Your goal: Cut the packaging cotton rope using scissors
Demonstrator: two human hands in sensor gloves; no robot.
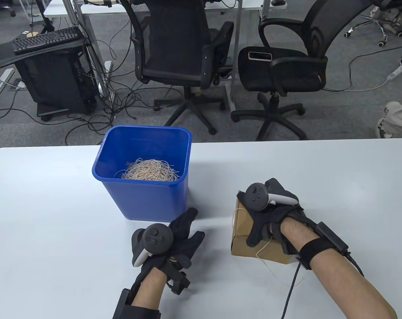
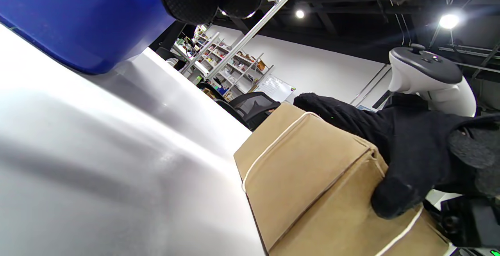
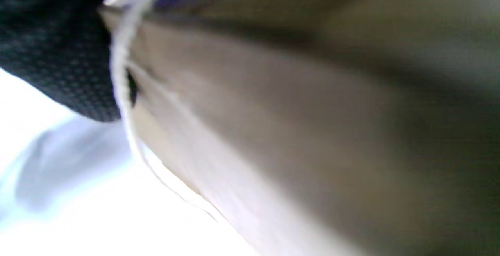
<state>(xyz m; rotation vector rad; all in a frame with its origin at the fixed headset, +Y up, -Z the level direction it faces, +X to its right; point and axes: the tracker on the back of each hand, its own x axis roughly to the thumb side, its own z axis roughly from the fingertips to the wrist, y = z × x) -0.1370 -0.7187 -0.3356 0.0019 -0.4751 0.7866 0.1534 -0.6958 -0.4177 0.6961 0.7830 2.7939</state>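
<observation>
A brown cardboard box [image 1: 242,237] tied with white cotton rope [image 1: 235,213] lies on the white table [image 1: 54,206]. My right hand [image 1: 264,226] grips the box from above, fingers over the top and thumb [image 2: 394,201] on its side. A loose rope end [image 1: 270,265] trails toward me. The box [image 2: 312,178] and rope [image 2: 273,144] also show in the left wrist view. The right wrist view shows the rope [image 3: 121,72] against the box [image 3: 293,131], blurred. My left hand [image 1: 182,234] is empty, fingers spread, just above the table left of the box. No scissors are in view.
A blue bin [image 1: 148,202] holding a tangle of cut rope pieces [image 1: 149,171] stands on the table just beyond my left hand; its wall [image 2: 78,18] is close in the left wrist view. Office chairs stand beyond the table's far edge.
</observation>
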